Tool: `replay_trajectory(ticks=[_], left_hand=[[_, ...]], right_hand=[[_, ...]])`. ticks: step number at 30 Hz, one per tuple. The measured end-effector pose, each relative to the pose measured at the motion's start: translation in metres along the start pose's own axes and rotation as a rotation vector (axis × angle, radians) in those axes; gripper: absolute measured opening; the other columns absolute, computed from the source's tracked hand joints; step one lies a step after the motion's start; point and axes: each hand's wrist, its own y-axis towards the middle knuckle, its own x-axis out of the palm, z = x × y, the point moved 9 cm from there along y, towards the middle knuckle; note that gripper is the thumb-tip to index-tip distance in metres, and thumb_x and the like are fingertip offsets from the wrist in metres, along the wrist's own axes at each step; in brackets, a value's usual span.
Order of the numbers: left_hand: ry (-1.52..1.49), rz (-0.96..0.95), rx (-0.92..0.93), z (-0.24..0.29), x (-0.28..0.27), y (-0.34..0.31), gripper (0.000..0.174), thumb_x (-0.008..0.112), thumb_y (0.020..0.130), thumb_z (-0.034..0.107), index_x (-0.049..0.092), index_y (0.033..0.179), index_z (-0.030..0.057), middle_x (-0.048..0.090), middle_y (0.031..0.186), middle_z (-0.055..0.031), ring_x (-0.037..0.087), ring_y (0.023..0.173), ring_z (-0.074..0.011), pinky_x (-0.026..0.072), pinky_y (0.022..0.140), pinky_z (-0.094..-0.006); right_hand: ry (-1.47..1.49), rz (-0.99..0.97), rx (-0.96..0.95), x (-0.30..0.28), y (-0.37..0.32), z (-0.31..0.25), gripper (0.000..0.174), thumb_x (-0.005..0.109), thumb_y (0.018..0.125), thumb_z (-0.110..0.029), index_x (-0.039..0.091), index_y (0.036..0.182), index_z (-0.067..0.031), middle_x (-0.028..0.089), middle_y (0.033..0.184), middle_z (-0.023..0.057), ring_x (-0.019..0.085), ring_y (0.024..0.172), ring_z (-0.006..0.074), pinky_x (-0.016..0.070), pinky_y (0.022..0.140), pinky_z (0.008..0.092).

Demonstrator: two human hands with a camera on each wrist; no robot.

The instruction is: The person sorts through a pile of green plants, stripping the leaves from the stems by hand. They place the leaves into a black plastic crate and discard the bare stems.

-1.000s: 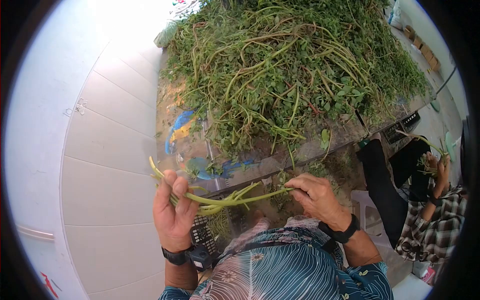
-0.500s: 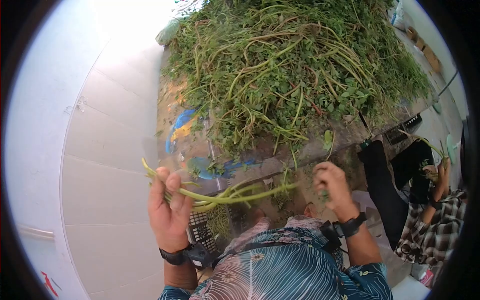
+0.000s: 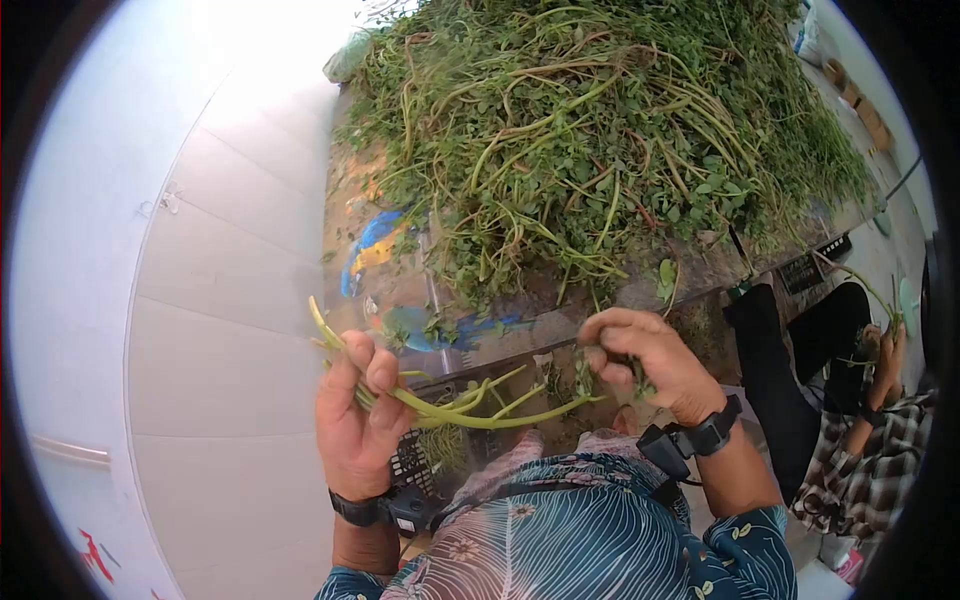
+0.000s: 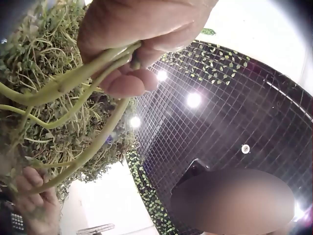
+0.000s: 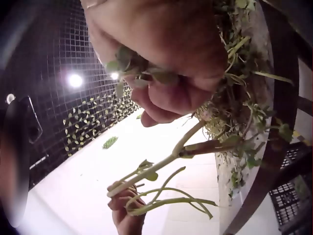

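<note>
In the head view, my left hand (image 3: 358,410) grips a small bunch of long green stems (image 3: 480,420), mostly bare of leaves, that stretch out to the right. Seen from the left wrist, the stems (image 4: 63,90) pass between thumb and fingers. My right hand (image 3: 650,362) has curled fingers just above the stems' right-hand ends. Small leaves (image 5: 129,63) poke out of its grasp in the right wrist view. A huge heap of leafy green stems (image 3: 600,150) covers the table in front of both hands.
The table's near edge (image 3: 560,345) runs just beyond my hands. Below are a black plastic crate (image 3: 412,465) and thin green stems (image 3: 440,445). At the right, another person in a checked shirt (image 3: 875,465) holds a stem. A pale wall (image 3: 230,300) rises at the left.
The right hand pinched a stem near its end, pulled away to the right with leafy bits, then came back left beside the stem ends. The left hand kept its grip on the bunch.
</note>
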Motion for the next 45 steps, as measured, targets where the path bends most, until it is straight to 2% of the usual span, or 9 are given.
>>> replay_trajectory(ticks=[3, 8, 23, 29, 32, 36, 39, 40, 45], left_hand=[[0.02, 0.018, 0.012, -0.001, -0.001, -0.001, 0.022, 0.032, 0.099, 0.024, 0.047, 0.097, 0.0075, 0.053, 0.078, -0.0045, 0.044, 0.046, -0.0092, 0.0397, 0.039, -0.0229], [0.033, 0.04, 0.016, -0.002, -0.001, 0.0, 0.024, 0.03, 0.099, 0.024, 0.047, 0.096, 0.0075, 0.052, 0.077, -0.0034, 0.044, 0.044, -0.0082, 0.0397, 0.037, -0.0221], [0.113, 0.122, 0.014, -0.002, -0.002, -0.003, 0.021, 0.032, 0.099, 0.025, 0.045, 0.095, 0.0088, 0.053, 0.076, -0.004, 0.046, 0.046, -0.0098, 0.0402, 0.039, -0.0225], [0.101, 0.09, 0.003, -0.008, 0.01, -0.005, 0.018, 0.034, 0.098, 0.024, 0.044, 0.091, 0.0108, 0.051, 0.074, -0.0037, 0.04, 0.045, -0.0091, 0.0359, 0.04, -0.0232], [0.037, 0.047, 0.116, 0.015, 0.007, -0.006, 0.02, 0.028, 0.099, 0.024, 0.042, 0.092, 0.0118, 0.051, 0.075, -0.0032, 0.038, 0.045, -0.0091, 0.0338, 0.04, -0.0229], [-0.118, -0.151, 0.094, 0.016, 0.018, -0.003, 0.023, 0.025, 0.099, 0.022, 0.042, 0.095, 0.0075, 0.054, 0.082, -0.0084, 0.043, 0.048, -0.011, 0.0398, 0.044, -0.0259], [-0.101, -0.149, 0.066, 0.007, 0.02, -0.003, 0.023, 0.025, 0.1, 0.023, 0.041, 0.094, 0.0081, 0.054, 0.079, -0.008, 0.043, 0.048, -0.0111, 0.0384, 0.043, -0.0262], [-0.075, -0.147, 0.056, 0.004, 0.02, -0.004, 0.022, 0.025, 0.1, 0.023, 0.041, 0.093, 0.0083, 0.054, 0.077, -0.0078, 0.043, 0.047, -0.011, 0.0381, 0.042, -0.0262], [0.167, -0.006, 0.083, 0.008, -0.005, -0.011, 0.024, 0.033, 0.098, 0.026, 0.043, 0.087, 0.0085, 0.054, 0.069, -0.0095, 0.043, 0.046, -0.0134, 0.0368, 0.042, -0.0249]], right_hand=[[-0.246, -0.2, 0.047, 0.025, 0.006, 0.006, 0.028, 0.049, 0.085, -0.01, 0.058, 0.109, 0.0012, 0.056, 0.073, 0.0023, 0.044, 0.055, 0.0053, 0.0368, 0.05, 0.0201], [-0.502, -0.469, 0.035, 0.061, 0.006, 0.015, 0.038, 0.055, 0.079, -0.017, 0.057, 0.115, -0.0032, 0.057, 0.079, 0.0011, 0.055, 0.074, 0.0104, 0.0452, 0.07, 0.0264], [-0.809, -0.229, -0.147, 0.045, -0.002, -0.002, 0.023, 0.061, 0.074, -0.015, 0.06, 0.09, 0.0007, 0.061, 0.078, 0.009, 0.056, 0.072, 0.0154, 0.0445, 0.065, 0.0296], [-0.766, 0.069, -0.239, 0.002, -0.005, -0.007, 0.02, 0.058, 0.074, -0.013, 0.058, 0.089, -0.0002, 0.06, 0.077, 0.0062, 0.055, 0.071, 0.0146, 0.0446, 0.064, 0.0286], [-0.584, 0.015, 0.035, -0.02, -0.016, 0.009, 0.014, 0.055, 0.075, -0.007, 0.057, 0.088, -0.0018, 0.056, 0.077, 0.0019, 0.052, 0.069, 0.0089, 0.044, 0.06, 0.0267], [-0.373, -0.386, 0.096, 0.015, -0.03, 0.049, 0.021, 0.053, 0.078, -0.01, 0.059, 0.097, -0.0007, 0.059, 0.085, 0.0062, 0.057, 0.085, 0.0116, 0.046, 0.077, 0.0268], [-0.146, -0.324, 0.206, 0.027, -0.027, 0.064, 0.026, 0.053, 0.082, -0.012, 0.058, 0.105, -0.0012, 0.058, 0.084, 0.0057, 0.055, 0.075, 0.0093, 0.0455, 0.067, 0.0235], [0.013, -0.336, 0.158, 0.03, -0.023, 0.061, 0.032, 0.054, 0.084, -0.013, 0.054, 0.113, 0.0001, 0.057, 0.081, 0.0037, 0.048, 0.062, 0.0065, 0.039, 0.054, 0.0195], [0.239, -0.225, 0.039, 0.023, -0.021, 0.031, 0.028, 0.054, 0.083, -0.009, 0.054, 0.11, 0.0003, 0.054, 0.075, 0.001, 0.041, 0.054, 0.0044, 0.0315, 0.047, 0.0189]])
